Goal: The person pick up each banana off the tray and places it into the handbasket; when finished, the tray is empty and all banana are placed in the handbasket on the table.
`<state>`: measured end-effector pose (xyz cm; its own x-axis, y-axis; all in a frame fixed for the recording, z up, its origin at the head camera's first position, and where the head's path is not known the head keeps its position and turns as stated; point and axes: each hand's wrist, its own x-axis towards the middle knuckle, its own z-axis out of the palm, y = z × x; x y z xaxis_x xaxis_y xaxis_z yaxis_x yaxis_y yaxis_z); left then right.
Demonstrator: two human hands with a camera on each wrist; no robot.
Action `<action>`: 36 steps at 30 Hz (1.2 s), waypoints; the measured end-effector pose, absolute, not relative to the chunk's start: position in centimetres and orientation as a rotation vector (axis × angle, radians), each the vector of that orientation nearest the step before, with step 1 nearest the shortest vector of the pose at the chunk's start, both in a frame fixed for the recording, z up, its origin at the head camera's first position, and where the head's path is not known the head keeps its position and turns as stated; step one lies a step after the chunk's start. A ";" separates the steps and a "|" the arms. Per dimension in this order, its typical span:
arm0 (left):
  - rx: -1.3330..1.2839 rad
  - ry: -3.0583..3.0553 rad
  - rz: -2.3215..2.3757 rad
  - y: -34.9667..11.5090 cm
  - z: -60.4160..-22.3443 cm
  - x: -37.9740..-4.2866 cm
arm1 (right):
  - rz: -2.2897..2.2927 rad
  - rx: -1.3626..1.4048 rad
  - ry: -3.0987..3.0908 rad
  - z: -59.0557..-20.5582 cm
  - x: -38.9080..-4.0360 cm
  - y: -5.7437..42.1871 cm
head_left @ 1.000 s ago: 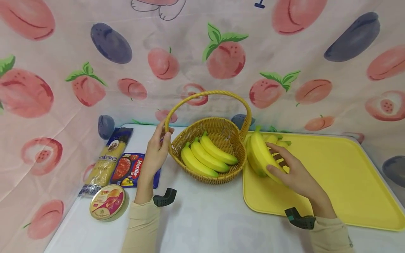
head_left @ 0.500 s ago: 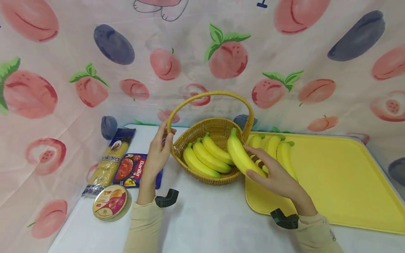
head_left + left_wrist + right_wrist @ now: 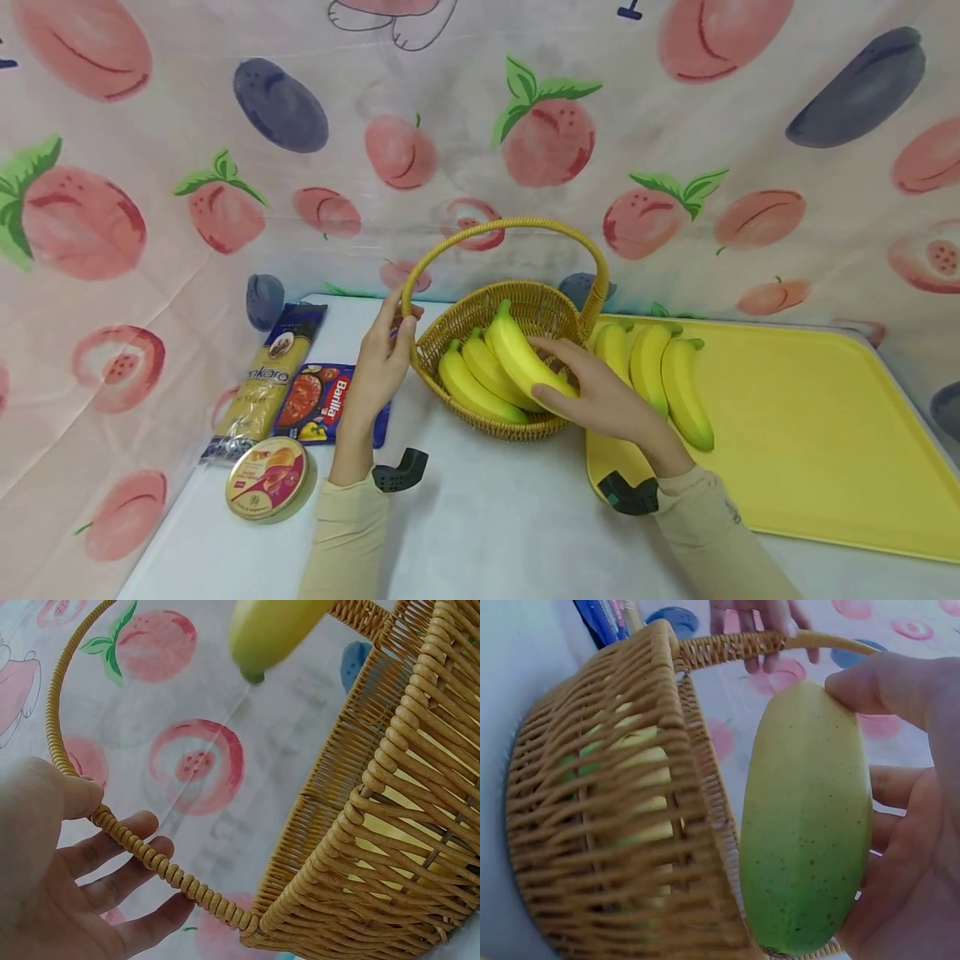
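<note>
My right hand (image 3: 592, 387) holds a yellow banana (image 3: 525, 354) over the wicker basket (image 3: 517, 432), thumb on one side and fingers on the other. The right wrist view shows this banana's speckled green end (image 3: 802, 892) close up, beside the basket's wall. Inside the basket lie more bananas (image 3: 472, 387), partly covered by the held one. At the left, my left hand (image 3: 382, 358) grips the lower part of the basket's arched handle (image 3: 150, 855) between thumb and fingers.
A yellow tray (image 3: 810, 417) with several bananas (image 3: 682, 392) on its left side stands right of the basket. To the left lie a pasta packet (image 3: 270, 375), a blue Barilla pouch (image 3: 322, 408) and a round tin (image 3: 266, 479). A fruit-patterned cloth (image 3: 450, 125) hangs behind.
My right hand has carried the banana leftward from the tray to above the basket. My left hand stays at the handle. The view has shifted slightly.
</note>
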<state>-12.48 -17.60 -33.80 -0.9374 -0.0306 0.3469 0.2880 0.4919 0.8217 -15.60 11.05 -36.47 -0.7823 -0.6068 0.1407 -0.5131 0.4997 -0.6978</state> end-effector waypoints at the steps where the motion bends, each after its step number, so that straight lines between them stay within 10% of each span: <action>1: -0.221 -2.426 -1.420 -17.6 -33.8 -12.5 | -1.144 -0.986 2.604 -36.5 -15.8 10.7; 36: -0.214 -2.433 -1.440 -17.5 -33.7 -12.7 | -0.523 -1.096 2.405 -35.6 -19.6 0.9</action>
<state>-12.67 -17.50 -33.66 -0.9424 -0.0262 0.3333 0.2796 0.4848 0.8287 -19.56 0.89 -35.56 -0.5868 -0.7747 -0.2358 -0.6067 0.6134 -0.5056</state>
